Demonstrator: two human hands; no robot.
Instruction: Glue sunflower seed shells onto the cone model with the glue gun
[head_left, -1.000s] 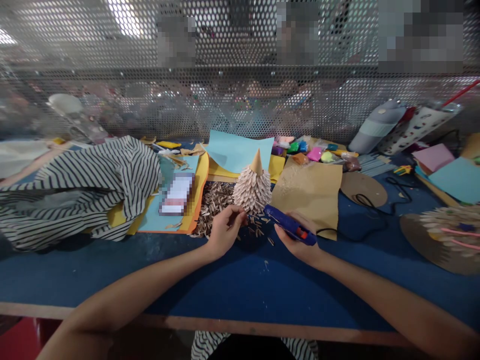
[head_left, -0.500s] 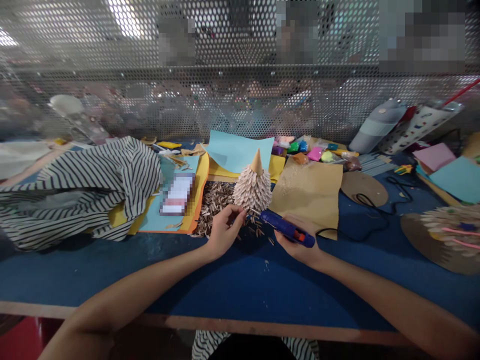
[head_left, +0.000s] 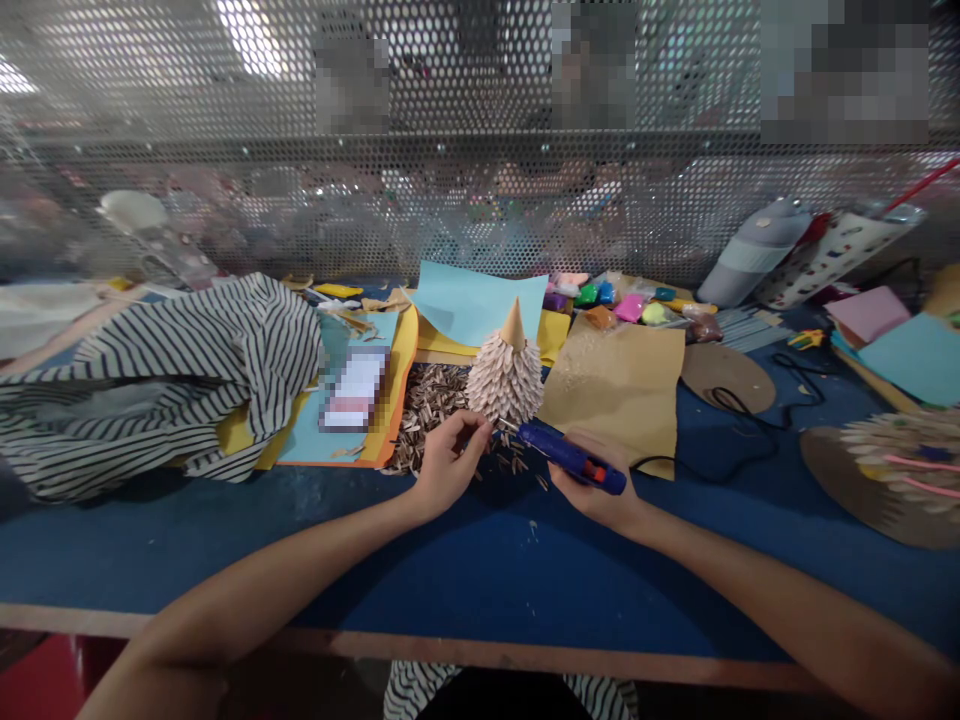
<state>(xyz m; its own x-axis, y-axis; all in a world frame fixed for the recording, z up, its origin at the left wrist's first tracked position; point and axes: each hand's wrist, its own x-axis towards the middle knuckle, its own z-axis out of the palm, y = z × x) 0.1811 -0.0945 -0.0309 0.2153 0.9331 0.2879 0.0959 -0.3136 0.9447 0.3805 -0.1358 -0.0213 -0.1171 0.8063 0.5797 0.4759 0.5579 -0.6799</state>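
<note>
My right hand [head_left: 596, 490] is closed around a blue glue gun [head_left: 570, 458] with a red-orange part, its nozzle pointing left. Just left of the nozzle, my left hand [head_left: 452, 462] pinches something too small to make out, perhaps one of the shells. Behind both hands stands a cone [head_left: 506, 375] covered in overlapping pale seed-shell pieces, with its tan tip bare. A heap of striped brown seed shells [head_left: 427, 410] lies beside it on the left, and a few loose shells are scattered near the glue gun's tip.
Left are a phone [head_left: 355, 390] on coloured paper and a striped cloth [head_left: 195, 350]. Right lie brown paper [head_left: 622, 390], a cardboard disc [head_left: 727, 378], a black cord [head_left: 739, 405] and a shell-covered piece [head_left: 911, 455]. Clay packets [head_left: 632, 306] and a bottle [head_left: 757, 250] stand behind, before a perforated metal screen [head_left: 465, 180].
The glue gun has shifted slightly left, bringing its nozzle closer to my left fingertips. My left hand stays almost still, and the cone has not moved.
</note>
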